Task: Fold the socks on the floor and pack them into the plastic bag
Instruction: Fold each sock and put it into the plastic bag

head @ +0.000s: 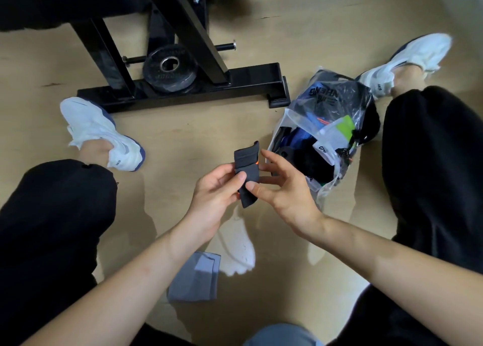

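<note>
A dark grey sock with a small orange mark is folded into a short bundle and held above the floor at the centre. My left hand grips its lower left side with the thumb on top. My right hand pinches its right edge between thumb and fingers, the other fingers spread. A clear plastic bag lies open on the floor just to the right, holding several dark, blue and green socks. On the floor below my hands lie a white sock and a grey sock.
A black bench frame with a weight plate stands on the wooden floor ahead. My legs in black trousers and white shoes spread to both sides of the bag and socks.
</note>
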